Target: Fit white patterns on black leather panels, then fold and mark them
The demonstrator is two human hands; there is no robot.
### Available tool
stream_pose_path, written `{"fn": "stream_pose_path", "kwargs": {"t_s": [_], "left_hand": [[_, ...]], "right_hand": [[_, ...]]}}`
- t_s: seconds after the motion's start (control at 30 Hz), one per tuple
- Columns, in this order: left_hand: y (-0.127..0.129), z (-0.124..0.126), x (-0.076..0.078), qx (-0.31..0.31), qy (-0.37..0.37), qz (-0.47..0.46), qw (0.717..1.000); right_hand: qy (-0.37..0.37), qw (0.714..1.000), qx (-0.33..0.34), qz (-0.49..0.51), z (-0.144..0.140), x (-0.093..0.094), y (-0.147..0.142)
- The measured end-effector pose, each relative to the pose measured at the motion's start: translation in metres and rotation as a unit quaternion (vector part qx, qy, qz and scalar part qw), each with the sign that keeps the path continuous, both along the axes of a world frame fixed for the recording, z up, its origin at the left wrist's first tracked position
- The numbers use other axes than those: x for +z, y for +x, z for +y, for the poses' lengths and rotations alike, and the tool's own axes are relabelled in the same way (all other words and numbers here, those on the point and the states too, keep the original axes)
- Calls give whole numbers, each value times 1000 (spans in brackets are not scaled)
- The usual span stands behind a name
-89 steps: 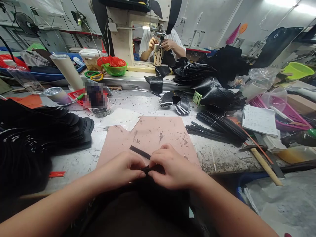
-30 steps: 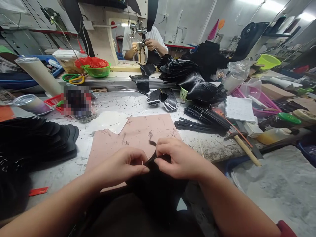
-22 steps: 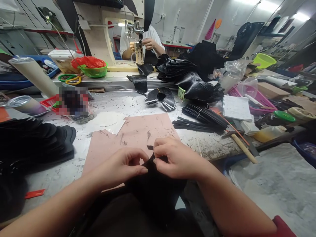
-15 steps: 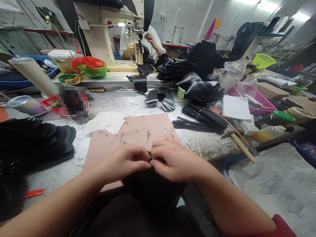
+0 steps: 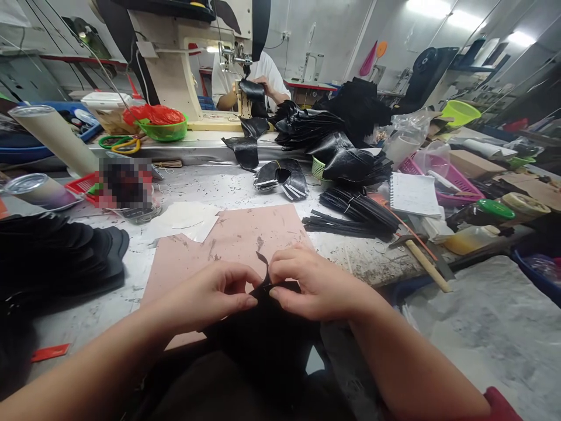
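The left hand (image 5: 210,295) and right hand (image 5: 307,283) each pinch a black leather piece (image 5: 263,327) at the surface's (image 5: 228,187) near edge, its thin tip curling upward over the pink mat (image 5: 228,240). Black strips (image 5: 350,225) and a hammer (image 5: 423,263) lie farther right.

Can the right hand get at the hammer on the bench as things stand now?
Probably not at once: the right hand and the left hand both pinch a black strip. The hammer lies uncovered at the bench edge to the right, with nothing across the way, but the grip is taken.
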State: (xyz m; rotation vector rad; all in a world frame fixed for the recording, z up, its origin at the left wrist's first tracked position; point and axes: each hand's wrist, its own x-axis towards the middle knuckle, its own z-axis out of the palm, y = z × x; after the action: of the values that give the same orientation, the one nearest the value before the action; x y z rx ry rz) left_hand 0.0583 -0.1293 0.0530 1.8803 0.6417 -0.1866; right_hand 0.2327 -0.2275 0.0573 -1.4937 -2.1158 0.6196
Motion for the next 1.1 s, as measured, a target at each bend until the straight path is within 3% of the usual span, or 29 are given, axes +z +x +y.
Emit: {"fn": "stream_pose_path", "kwargs": {"t_s": [0.37, 0.63, 1.1], "left_hand": [[6, 2, 7, -33, 5, -13, 999], [15, 0, -1, 48, -10, -18, 999], [17, 7, 0, 4, 7, -3, 1000]], "right_hand": [[25, 1000, -2, -7, 4, -1, -6], [6, 999, -34, -6, 4, 1, 3], [10, 1000, 0, -28, 12, -6, 2]]}}
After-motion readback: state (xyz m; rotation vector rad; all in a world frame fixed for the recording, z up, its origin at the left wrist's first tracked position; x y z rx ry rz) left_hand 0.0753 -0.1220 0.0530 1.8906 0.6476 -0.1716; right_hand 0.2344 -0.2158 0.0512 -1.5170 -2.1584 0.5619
